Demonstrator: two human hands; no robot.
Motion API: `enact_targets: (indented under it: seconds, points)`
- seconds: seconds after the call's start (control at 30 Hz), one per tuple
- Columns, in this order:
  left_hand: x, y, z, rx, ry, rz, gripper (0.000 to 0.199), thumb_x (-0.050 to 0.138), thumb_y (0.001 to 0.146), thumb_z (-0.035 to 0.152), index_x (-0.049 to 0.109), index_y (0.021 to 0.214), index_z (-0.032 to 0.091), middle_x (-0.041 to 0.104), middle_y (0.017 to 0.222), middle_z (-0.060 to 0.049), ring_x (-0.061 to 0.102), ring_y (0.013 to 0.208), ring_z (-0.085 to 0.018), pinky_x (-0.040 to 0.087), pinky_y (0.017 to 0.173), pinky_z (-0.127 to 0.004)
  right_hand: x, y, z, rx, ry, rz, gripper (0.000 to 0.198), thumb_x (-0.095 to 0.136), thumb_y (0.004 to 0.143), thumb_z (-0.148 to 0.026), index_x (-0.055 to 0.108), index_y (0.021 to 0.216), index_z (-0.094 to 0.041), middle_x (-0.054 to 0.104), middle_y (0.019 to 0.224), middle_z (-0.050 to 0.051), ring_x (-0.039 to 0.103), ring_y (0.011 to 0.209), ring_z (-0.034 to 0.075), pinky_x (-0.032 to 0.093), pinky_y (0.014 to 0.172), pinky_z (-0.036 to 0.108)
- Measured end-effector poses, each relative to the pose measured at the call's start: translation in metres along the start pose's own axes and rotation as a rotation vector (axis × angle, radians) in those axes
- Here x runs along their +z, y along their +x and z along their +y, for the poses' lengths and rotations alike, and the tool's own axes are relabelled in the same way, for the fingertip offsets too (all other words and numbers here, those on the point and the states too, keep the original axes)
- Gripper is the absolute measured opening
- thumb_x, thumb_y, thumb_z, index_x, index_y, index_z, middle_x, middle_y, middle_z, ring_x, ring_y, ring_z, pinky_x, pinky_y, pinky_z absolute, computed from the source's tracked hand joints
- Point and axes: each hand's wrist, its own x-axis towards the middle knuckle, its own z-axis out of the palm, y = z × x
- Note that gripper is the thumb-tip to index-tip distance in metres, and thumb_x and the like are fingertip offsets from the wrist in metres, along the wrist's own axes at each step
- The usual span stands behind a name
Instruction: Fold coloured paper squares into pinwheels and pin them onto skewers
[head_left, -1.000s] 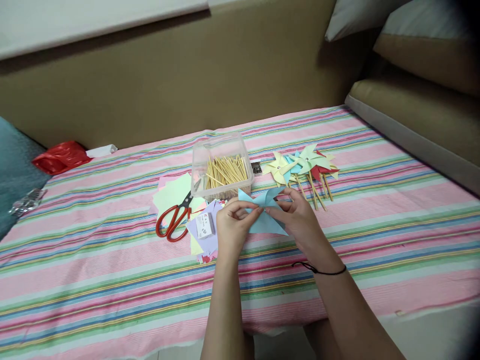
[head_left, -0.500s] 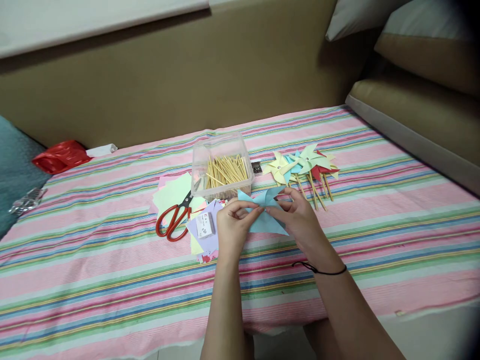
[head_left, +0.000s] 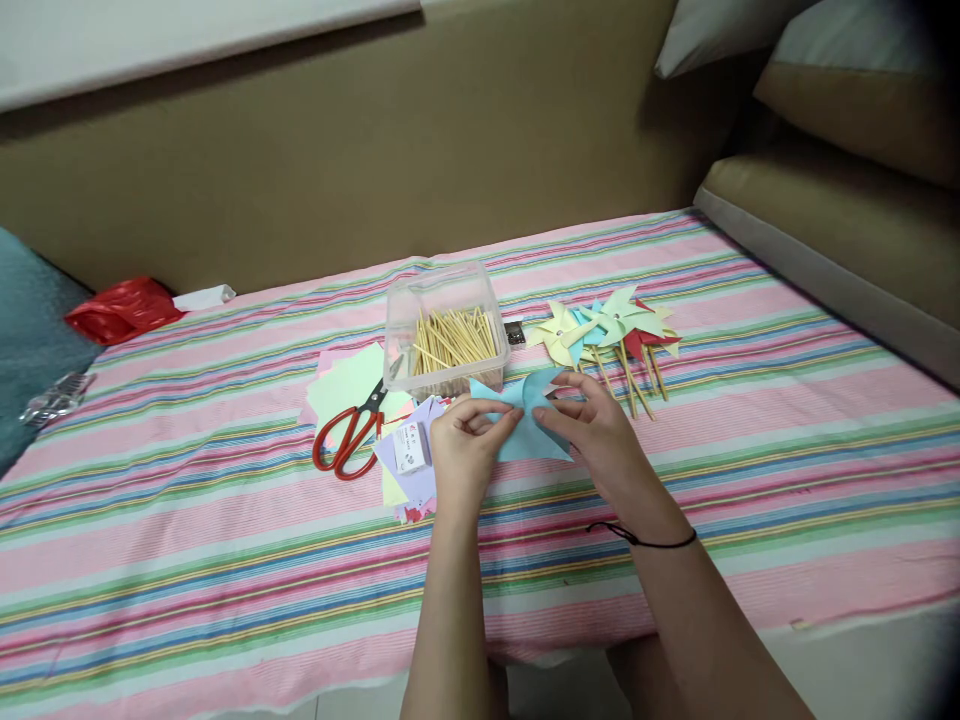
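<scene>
Tan panel (head_left: 337,170) (perhaps upholstered), pale floor (head_left: 862,665)

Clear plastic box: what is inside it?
The clear plastic box holds a jumbled heap of wooden sticks. Whatever lies beneath the upper sticks is covered and cannot be told.

Tub (head_left: 442,288) ahead — blocking; near cloth (head_left: 300,590) — open

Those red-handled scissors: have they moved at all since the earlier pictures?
No, not that I can see. Judged against the clear plastic box, the red-handled scissors lie in the same place, blades by its left side.
</scene>
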Motion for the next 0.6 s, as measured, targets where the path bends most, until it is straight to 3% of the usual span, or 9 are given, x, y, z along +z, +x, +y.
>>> enact_targets:
  seconds: [0.13, 0.37, 0.47, 0.6]
  points:
    - [0.0004, -0.0006, 0.0010, 0.007, 0.004, 0.002, 0.017, 0.080, 0.059, 0.030, 0.071, 0.065, 0.017, 0.049, 0.058, 0.003, 0.035, 0.045, -0.004, 0.029, 0.043, -0.021, -0.0006, 0.0024, 0.0037, -0.018, 0.014, -0.006, 0.054, 0.083, 0.057, -0.035, 0.051, 0.100, -0.025, 0.072, 0.071, -0.001, 0.065, 0.059, 0.018, 0.049, 0.054, 0.028]
    - [0.0031, -0.0024, 0.0028, 0.004, -0.025, -0.059, 0.019, 0.079, 0.063, 0.028, 0.063, 0.065, 0.016, 0.030, 0.046, 0.009, 0.026, 0.040, -0.003, 0.021, 0.040, -0.020, -0.0011, 0.0049, 0.0091, -0.024, -0.016, 0.037, 0.060, 0.083, 0.054, -0.036, 0.048, 0.102, -0.026, 0.073, 0.076, 0.000, 0.067, 0.062, 0.020, 0.050, 0.055, 0.029]
    - [0.0044, -0.0025, 0.0044, -0.043, -0.167, -0.070, 0.037, 0.079, 0.061, 0.024, 0.045, 0.075, 0.020, 0.043, 0.053, 0.011, 0.035, 0.038, -0.002, 0.024, 0.040, -0.017, -0.0014, 0.0041, 0.0075, -0.008, -0.009, 0.040, 0.058, 0.083, 0.056, -0.035, 0.049, 0.102, -0.025, 0.073, 0.071, -0.001, 0.066, 0.059, 0.019, 0.050, 0.054, 0.029]
    - [0.0035, -0.0016, 0.0099, -0.080, -0.274, -0.071, 0.060, 0.080, 0.058, 0.021, 0.028, 0.087, 0.026, 0.063, 0.082, 0.006, 0.053, 0.045, -0.004, 0.036, 0.044, -0.016, -0.0020, 0.0033, 0.0047, 0.027, 0.018, 0.025, 0.056, 0.083, 0.056, -0.032, 0.051, 0.101, -0.025, 0.073, 0.068, -0.001, 0.067, 0.057, 0.019, 0.051, 0.054, 0.030]
